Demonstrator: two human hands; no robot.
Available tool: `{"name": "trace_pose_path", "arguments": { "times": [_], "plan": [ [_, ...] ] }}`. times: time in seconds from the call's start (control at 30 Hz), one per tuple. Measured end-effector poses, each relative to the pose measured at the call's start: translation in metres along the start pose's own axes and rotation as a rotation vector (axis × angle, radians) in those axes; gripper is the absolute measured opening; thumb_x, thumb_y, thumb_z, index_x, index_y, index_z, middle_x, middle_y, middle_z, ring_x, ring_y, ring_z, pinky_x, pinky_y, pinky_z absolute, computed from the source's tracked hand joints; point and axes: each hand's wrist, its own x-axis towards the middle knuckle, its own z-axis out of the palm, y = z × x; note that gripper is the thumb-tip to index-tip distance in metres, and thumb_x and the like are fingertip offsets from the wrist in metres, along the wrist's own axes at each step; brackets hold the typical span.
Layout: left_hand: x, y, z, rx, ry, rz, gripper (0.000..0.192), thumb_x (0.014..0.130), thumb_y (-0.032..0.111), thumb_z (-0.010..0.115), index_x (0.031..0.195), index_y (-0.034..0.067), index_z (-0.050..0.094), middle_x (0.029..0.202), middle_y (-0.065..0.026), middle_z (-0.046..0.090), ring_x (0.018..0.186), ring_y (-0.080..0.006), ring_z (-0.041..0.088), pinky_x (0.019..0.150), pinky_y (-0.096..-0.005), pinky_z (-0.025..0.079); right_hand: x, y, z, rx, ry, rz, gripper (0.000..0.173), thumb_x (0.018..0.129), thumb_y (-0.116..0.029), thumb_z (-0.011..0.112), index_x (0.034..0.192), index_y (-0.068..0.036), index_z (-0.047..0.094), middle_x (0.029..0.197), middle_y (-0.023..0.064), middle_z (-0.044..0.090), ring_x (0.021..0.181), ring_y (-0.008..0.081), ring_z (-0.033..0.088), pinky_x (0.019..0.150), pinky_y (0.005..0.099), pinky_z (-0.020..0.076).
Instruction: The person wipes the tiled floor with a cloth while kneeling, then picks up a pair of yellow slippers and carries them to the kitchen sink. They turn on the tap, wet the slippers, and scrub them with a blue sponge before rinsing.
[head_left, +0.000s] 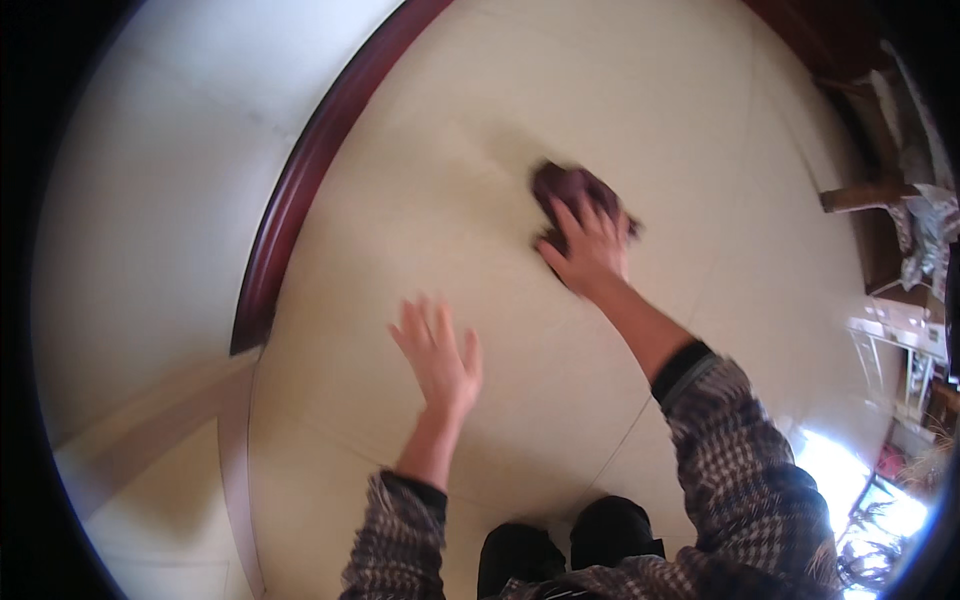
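My right hand (592, 247) lies spread, palm down, on a crumpled dark maroon cloth (571, 187), pressing it against the pale tiled floor (480, 277). The cloth shows past the fingertips and beside the thumb; what is under the palm is hidden. Lower and to the left, my left hand (439, 352) has its fingers apart and holds nothing. It is slightly blurred, and whether it touches the floor cannot be told.
A dark red baseboard (300, 195) runs along the white wall (172, 180) at left. Wooden furniture (862, 198) with a plastic-like covering stands at far right, above a white metal frame (892, 345). My dark-clad knees (611, 529) are at the bottom.
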Motion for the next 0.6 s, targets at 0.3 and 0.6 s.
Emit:
{"name": "trace_pose_path", "arguments": {
  "times": [0.3, 0.6],
  "plan": [
    [0.110, 0.006, 0.068, 0.377, -0.079, -0.502, 0.106, 0.085, 0.070, 0.051, 0.153, -0.002, 0.014, 0.158, -0.0297, 0.009, 0.147, -0.0474, 0.005, 0.114, -0.0631, 0.009, -0.104, 0.264, 0.014, -0.115, 0.208, 1.172, 0.072, 0.096, -0.060, 0.036, 0.154, -0.018, 0.025, 0.158, 0.0186, 0.024, 0.144, 0.0370, 0.026, 0.115, 0.0584, 0.0179],
    [0.111, 0.000, 0.066, 0.390, -0.196, -0.495, 0.110, 0.085, 0.079, 0.035, 0.153, -0.004, 0.011, 0.157, -0.0324, 0.005, 0.145, -0.0519, 0.003, 0.111, -0.0670, 0.010, 0.209, 0.073, -0.007, -0.005, 0.226, 0.415, 0.053, 0.099, -0.043, 0.038, 0.145, -0.017, 0.043, 0.149, 0.0152, 0.042, 0.137, 0.0339, 0.037, 0.116, 0.0504, 0.0196]
  ]
}}
